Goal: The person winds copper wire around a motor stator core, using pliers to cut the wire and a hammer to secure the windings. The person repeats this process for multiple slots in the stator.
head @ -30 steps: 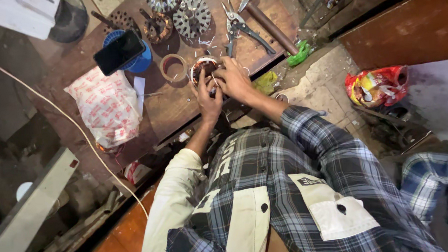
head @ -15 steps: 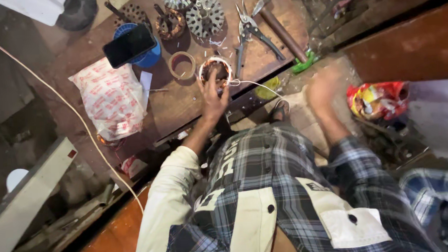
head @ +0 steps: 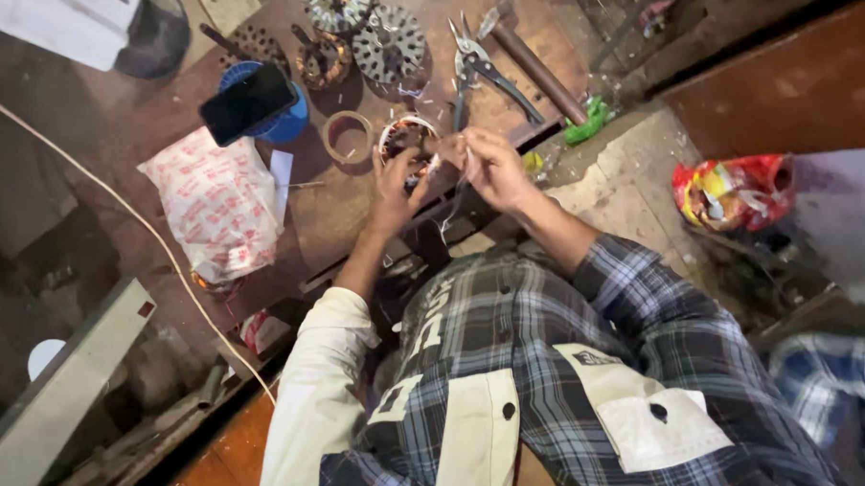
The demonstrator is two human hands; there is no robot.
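A small round motor stator (head: 405, 137) with copper winding rests on the brown workbench (head: 326, 213). My left hand (head: 392, 185) grips its near side, fingers curled onto the ring. Just to the right, my right hand (head: 492, 166) has its fingertips pinched on a thin white thread (head: 453, 206) that runs from the stator and hangs down between my hands. My left sleeve is cream, my right sleeve is plaid.
Behind the stator lie metal snips (head: 474, 64), a hammer (head: 537, 72), more stator cores (head: 392, 43), a tape ring (head: 347, 136) and a blue spool with a phone (head: 250, 101) on top. A printed white bag (head: 220, 202) sits left; a red snack bag (head: 733, 189) lies right.
Half a second ago my right hand had swung far out to the right, drawing the thread; it is now back at the stator. My left hand stayed on the ring.
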